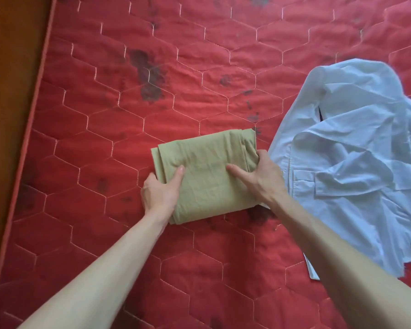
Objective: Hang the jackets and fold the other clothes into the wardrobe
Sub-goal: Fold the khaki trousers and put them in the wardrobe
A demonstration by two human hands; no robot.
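Note:
A folded olive-green garment lies as a compact rectangle on the red quilted mattress. My left hand grips its left edge, thumb on top and fingers tucked beneath. My right hand grips the right edge the same way, thumb lying across the top. To the right, a light blue shirt lies crumpled and unfolded, its chest pocket showing.
The mattress has dark floral patches and hexagon stitching. Its left edge runs diagonally beside a brown wooden floor. No wardrobe is in view.

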